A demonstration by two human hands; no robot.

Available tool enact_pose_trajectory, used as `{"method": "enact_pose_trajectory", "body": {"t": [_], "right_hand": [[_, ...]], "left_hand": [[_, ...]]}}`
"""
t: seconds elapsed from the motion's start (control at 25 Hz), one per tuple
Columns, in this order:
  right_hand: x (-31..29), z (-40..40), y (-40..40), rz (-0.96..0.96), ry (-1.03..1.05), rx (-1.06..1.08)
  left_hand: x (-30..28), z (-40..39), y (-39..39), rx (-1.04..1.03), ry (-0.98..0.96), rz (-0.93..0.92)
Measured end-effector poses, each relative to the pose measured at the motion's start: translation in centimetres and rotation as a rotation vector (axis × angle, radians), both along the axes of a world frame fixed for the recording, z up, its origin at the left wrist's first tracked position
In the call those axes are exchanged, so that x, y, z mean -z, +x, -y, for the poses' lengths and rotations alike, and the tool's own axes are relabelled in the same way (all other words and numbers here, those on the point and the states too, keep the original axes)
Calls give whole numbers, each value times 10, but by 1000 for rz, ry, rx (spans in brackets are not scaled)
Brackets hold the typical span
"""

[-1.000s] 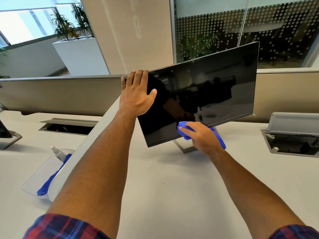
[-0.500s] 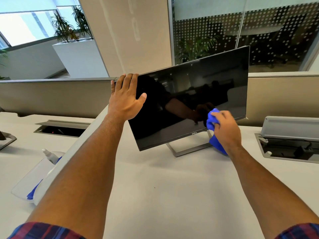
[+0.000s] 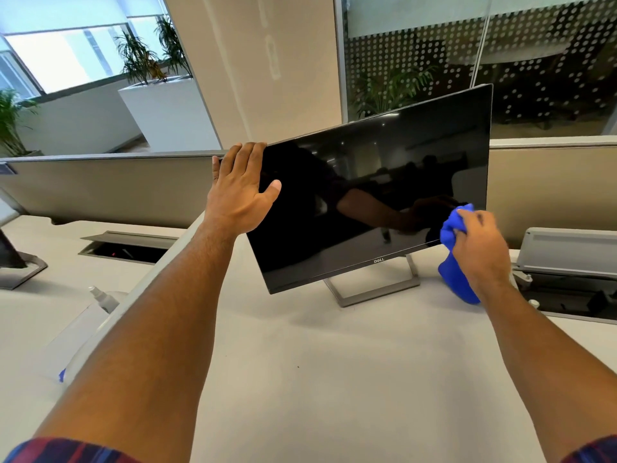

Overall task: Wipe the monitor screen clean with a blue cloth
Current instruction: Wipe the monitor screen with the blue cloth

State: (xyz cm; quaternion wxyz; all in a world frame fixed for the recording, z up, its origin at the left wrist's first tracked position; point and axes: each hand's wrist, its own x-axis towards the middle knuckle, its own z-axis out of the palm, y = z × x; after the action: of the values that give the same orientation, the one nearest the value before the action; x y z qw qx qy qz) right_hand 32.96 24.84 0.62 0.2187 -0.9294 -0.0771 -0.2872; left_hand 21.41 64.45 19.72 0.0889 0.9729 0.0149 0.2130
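Sliding from 6 toward 4 o'clock, the right hand [image 3: 480, 248] clutches the soft blue cloth [image 3: 454, 272]; the left hand [image 3: 238, 190], open flat, steadies the tippy monitor [image 3: 374, 195] at 10 o'clock.

Bare white desk [image 3: 334, 379] before tilted black monitor [image 3: 384, 195]: open passage. Grey cable box [image 3: 567, 255] blocks right; spray bottle [image 3: 103, 299] left.

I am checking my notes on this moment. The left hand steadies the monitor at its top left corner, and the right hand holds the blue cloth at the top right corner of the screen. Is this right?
Not quite. In the head view the right hand holds the cloth at the bottom right corner of the monitor, not the top right. The left hand does steady the top left corner.
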Motion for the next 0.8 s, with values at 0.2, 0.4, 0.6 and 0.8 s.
{"method": "enact_pose_trajectory", "body": {"t": [0.2,0.4,0.6,0.8], "right_hand": [[-2,22,14,-34,-26,20],[-3,39,27,-15,-74,14],[2,35,25,-143,162,139],[12,7,1,-65,205,48]], "left_hand": [[-2,-2,-1,12,-4,-38],[-2,-3,0,12,-2,-36],[0,-3,2,9,1,-22],[-1,0,-1,6,-8,-17]]}}
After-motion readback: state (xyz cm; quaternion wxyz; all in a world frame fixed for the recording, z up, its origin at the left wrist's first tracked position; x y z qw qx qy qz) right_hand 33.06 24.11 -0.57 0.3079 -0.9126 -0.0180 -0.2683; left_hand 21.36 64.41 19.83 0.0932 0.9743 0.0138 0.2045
